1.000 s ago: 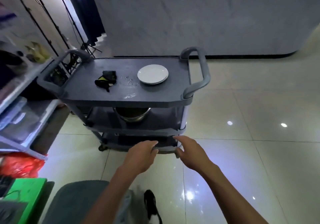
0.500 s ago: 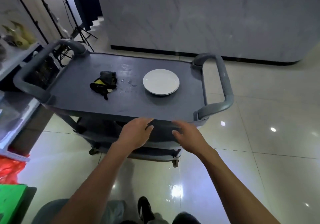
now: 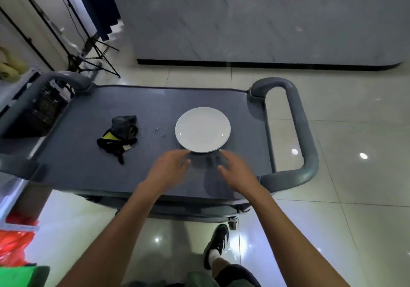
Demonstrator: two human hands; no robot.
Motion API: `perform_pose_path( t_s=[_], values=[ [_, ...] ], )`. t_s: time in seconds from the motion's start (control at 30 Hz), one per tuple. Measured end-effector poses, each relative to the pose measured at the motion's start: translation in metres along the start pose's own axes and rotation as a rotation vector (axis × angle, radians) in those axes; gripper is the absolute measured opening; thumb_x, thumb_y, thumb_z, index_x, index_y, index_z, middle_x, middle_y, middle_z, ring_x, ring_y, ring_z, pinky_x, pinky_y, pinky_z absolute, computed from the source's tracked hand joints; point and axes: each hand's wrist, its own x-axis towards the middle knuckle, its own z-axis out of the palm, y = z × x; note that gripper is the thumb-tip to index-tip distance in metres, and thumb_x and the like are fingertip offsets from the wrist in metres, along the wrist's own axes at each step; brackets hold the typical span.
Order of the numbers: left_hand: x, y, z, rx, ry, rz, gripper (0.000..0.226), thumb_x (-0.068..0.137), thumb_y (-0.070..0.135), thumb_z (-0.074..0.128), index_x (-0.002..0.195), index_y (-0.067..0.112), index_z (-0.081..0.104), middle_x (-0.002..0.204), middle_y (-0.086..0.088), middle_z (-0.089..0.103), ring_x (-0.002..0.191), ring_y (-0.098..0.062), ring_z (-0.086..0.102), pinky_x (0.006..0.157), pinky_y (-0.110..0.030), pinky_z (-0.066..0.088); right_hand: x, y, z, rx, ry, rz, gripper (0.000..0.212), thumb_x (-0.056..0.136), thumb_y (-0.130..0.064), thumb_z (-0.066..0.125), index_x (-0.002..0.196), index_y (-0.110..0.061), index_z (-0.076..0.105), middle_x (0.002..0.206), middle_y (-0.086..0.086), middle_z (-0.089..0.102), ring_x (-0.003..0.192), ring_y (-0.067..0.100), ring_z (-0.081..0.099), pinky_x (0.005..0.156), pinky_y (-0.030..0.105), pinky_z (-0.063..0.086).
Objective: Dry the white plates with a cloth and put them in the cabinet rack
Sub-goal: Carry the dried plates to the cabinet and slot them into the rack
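Note:
A small stack of white plates lies on the top shelf of a grey cart, right of centre. A crumpled dark cloth with a yellow patch lies on the same shelf to the left of the plates. Both my hands hover over the shelf just in front of the plates, fingers spread and holding nothing. My left hand is near the plates' front left edge. My right hand is near their front right edge. Neither hand visibly touches the plates. A few water drops sit between cloth and plates.
The cart has grey loop handles at its right end and left end. A marble counter wall stands behind it. Tripod legs stand at the back left, with shelving and red bags at the left edge. My shoe is on the glossy tiled floor.
I have stepped up to the cart and the view has tipped down. Both hands rose from below the cart's front edge to over the top shelf, reaching the plates' near rim.

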Motion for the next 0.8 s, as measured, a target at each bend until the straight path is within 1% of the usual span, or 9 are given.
perform_pose_path(
  t_s=[0.13, 0.2, 0.23, 0.27, 0.33, 0.4, 0.57, 0.7, 0.8],
  values=[
    [0.046, -0.003, -0.006, -0.031, 0.005, -0.063, 0.040, 0.098, 0.032, 0.058, 0.137, 0.024, 0.059, 0.136, 0.000, 0.062, 0.124, -0.021, 0.056, 0.107, -0.036, 0.042, 0.047, 0.009, -0.012, -0.021, 0.052, 0.013, 0.058, 0.097, -0.021, 0.055, 0.152, -0.017, 0.036, 0.152, 0.007, 0.043, 0.135, 0.030, 0.045, 0.111, 0.043, 0.038],
    [0.066, -0.003, -0.004, -0.077, 0.011, -0.094, 0.040, 0.097, 0.031, 0.059, 0.137, 0.025, 0.059, 0.136, 0.001, 0.060, 0.112, -0.015, 0.057, 0.103, -0.030, 0.041, 0.067, 0.010, -0.014, 0.015, 0.054, 0.030, 0.059, 0.096, -0.019, 0.056, 0.152, -0.015, 0.036, 0.151, 0.009, 0.043, 0.134, 0.032, 0.045, 0.112, 0.045, 0.037],
    [0.075, -0.003, -0.002, -0.088, 0.013, -0.105, 0.041, 0.097, 0.031, 0.060, 0.137, 0.026, 0.058, 0.141, 0.002, 0.057, 0.111, -0.012, 0.055, 0.102, -0.026, 0.038, 0.076, 0.010, -0.014, 0.039, 0.055, 0.046, 0.059, 0.097, -0.018, 0.056, 0.152, -0.014, 0.036, 0.151, 0.009, 0.043, 0.133, 0.032, 0.044, 0.113, 0.045, 0.036],
    [0.082, -0.005, 0.000, -0.082, 0.014, -0.111, 0.042, 0.097, 0.031, 0.060, 0.138, 0.027, 0.057, 0.146, 0.002, 0.052, 0.117, -0.012, 0.052, 0.104, -0.026, 0.036, 0.083, 0.011, -0.015, 0.064, 0.060, 0.062, 0.059, 0.097, -0.017, 0.056, 0.152, -0.014, 0.035, 0.150, 0.010, 0.044, 0.132, 0.032, 0.045, 0.113, 0.046, 0.037],
    [0.096, -0.010, 0.003, -0.046, -0.006, -0.129, 0.045, 0.098, 0.034, 0.058, 0.142, 0.030, 0.052, 0.155, 0.004, 0.042, 0.138, -0.017, 0.039, 0.113, -0.032, 0.030, 0.095, 0.012, -0.017, 0.104, 0.060, 0.088, 0.061, 0.095, -0.016, 0.056, 0.152, -0.014, 0.034, 0.144, 0.010, 0.047, 0.128, 0.031, 0.047, 0.109, 0.045, 0.040],
    [0.112, -0.016, 0.002, -0.028, -0.035, -0.162, 0.046, 0.099, 0.038, 0.055, 0.144, 0.033, 0.048, 0.159, 0.006, 0.034, 0.145, -0.018, 0.029, 0.115, -0.036, 0.027, 0.106, 0.014, -0.019, 0.120, 0.037, 0.104, 0.065, 0.093, -0.015, 0.056, 0.152, -0.015, 0.029, 0.141, 0.010, 0.046, 0.126, 0.031, 0.047, 0.106, 0.045, 0.042],
    [0.146, -0.031, 0.007, -0.082, -0.066, -0.188, 0.054, 0.100, 0.036, 0.055, 0.151, 0.028, 0.039, 0.163, 0.001, 0.024, 0.149, -0.021, 0.023, 0.120, -0.040, 0.024, 0.126, 0.017, -0.014, 0.170, 0.013, 0.196, 0.076, 0.095, -0.018, 0.056, 0.158, -0.019, 0.015, 0.157, 0.006, 0.033, 0.141, 0.030, 0.034, 0.116, 0.044, 0.032],
    [0.168, -0.032, 0.016, -0.160, -0.068, -0.209, 0.062, 0.098, 0.033, 0.056, 0.154, 0.026, 0.031, 0.165, 0.000, 0.018, 0.149, -0.021, 0.022, 0.118, -0.040, 0.024, 0.136, 0.013, -0.011, 0.178, 0.041, 0.239, 0.077, 0.095, -0.016, 0.057, 0.158, -0.018, 0.012, 0.159, 0.007, 0.031, 0.143, 0.031, 0.031, 0.118, 0.044, 0.029],
    [0.183, -0.031, 0.021, -0.230, -0.050, -0.232, 0.062, 0.096, 0.030, 0.059, 0.152, 0.028, 0.035, 0.162, 0.003, 0.020, 0.147, -0.023, 0.025, 0.118, -0.041, 0.028, 0.141, 0.006, -0.008, 0.228, 0.070, 0.280, 0.077, 0.094, -0.016, 0.059, 0.158, -0.018, 0.016, 0.156, 0.009, 0.033, 0.141, 0.029, 0.034, 0.116, 0.043, 0.032]
  ],
)
